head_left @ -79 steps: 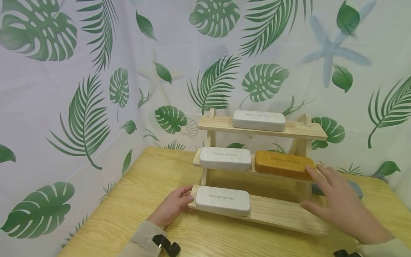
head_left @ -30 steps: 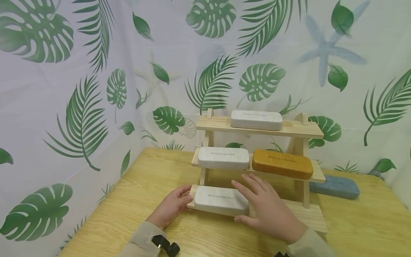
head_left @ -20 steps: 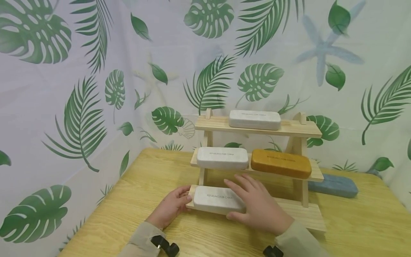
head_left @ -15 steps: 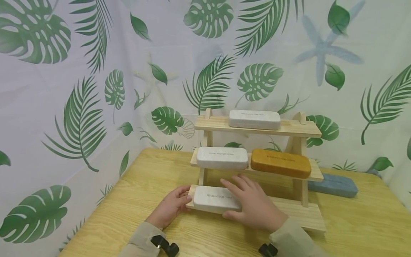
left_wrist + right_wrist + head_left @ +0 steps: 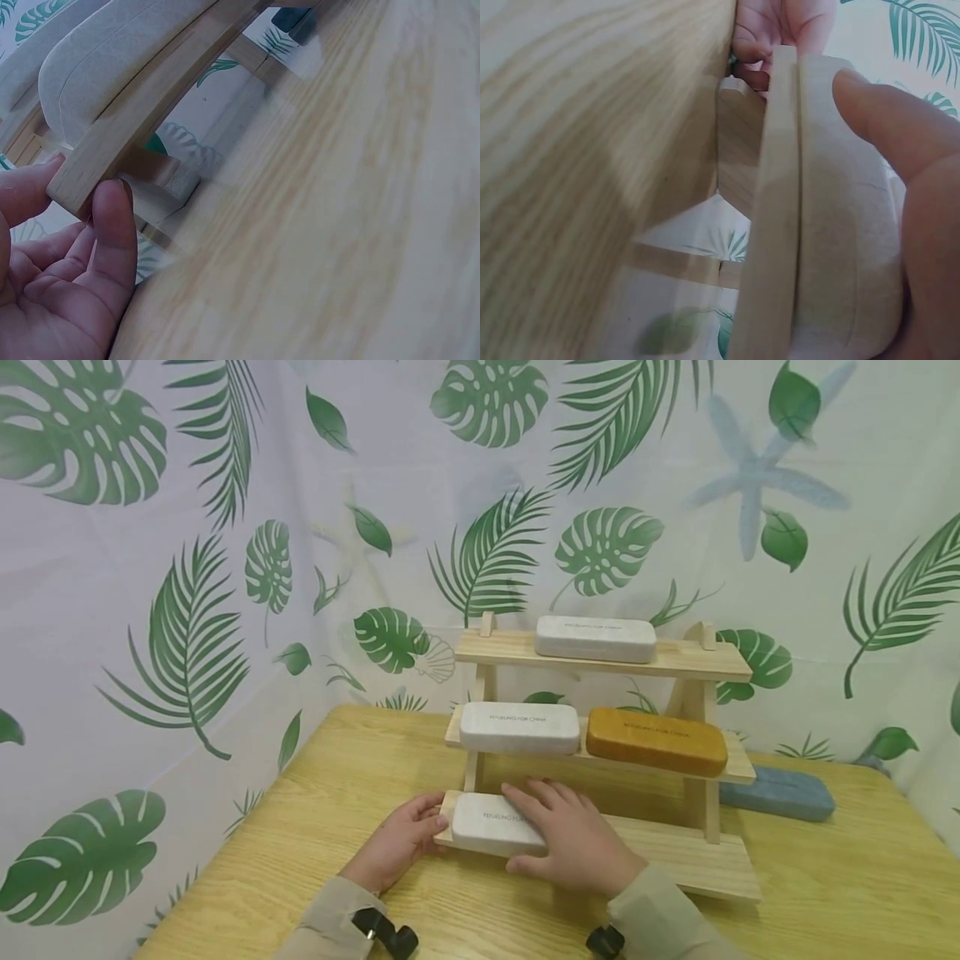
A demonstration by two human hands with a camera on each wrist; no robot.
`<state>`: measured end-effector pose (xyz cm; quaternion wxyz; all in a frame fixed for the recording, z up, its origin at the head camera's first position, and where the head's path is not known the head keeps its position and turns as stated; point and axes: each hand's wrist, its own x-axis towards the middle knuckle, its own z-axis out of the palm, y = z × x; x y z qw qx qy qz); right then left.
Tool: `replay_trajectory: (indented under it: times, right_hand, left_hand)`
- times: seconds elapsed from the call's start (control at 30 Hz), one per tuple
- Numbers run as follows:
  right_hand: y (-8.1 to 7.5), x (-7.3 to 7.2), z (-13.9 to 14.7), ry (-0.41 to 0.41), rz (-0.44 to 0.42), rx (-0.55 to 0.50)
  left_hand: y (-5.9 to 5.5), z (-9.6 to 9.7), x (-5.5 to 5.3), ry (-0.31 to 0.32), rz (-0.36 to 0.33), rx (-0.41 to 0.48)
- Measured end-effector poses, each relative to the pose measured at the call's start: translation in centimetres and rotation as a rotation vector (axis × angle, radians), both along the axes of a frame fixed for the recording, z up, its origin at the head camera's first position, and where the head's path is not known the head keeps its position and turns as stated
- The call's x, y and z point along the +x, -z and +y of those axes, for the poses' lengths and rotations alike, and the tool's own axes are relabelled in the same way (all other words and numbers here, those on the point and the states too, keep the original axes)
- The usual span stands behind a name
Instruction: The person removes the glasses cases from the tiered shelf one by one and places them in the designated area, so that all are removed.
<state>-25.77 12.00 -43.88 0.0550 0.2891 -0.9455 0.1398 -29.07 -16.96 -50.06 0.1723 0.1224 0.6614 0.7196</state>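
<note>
A three-tier wooden display rack (image 5: 675,858) stands on the table. My left hand (image 5: 401,843) pinches the left end of its bottom shelf, thumb on top and a finger beneath in the left wrist view. On that shelf lies a white glasses case (image 5: 491,827) with small dark lettering. My right hand (image 5: 577,843) lies over the case's right part, fingers extended across the far side and thumb (image 5: 881,120) along the near side, covering some lettering. Another white case (image 5: 519,728) and an orange case (image 5: 656,743) sit side by side on the middle shelf.
A third white case (image 5: 595,640) rests on the top shelf. On the wooden table (image 5: 840,885), behind the rack's right side, is a blue case (image 5: 783,793). Leaf-print cloth (image 5: 360,427) walls off the back and left.
My right hand has moved from the orange case's right end down and left onto the bottom white case. My left hand keeps its hold on the shelf end; the cases have stayed put.
</note>
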Motion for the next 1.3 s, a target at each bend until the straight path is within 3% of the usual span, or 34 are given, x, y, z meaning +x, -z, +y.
replay_trajectory:
  times: [0.47,0.8,1.3]
  right_hand:
    - [0.7,0.0,-0.9,0.086,0.054,0.067]
    - [1.3,-0.1,-0.9,0.084,0.124,0.058]
    - [1.0,0.3,-1.2,0.121,0.124,0.063]
  left_hand:
    - [0.2,0.0,-0.2,0.005,0.013,0.010]
    - [0.1,0.1,-0.1,0.002,-0.002,-0.002]
    - [0.0,0.1,0.0,0.006,-0.008,0.001]
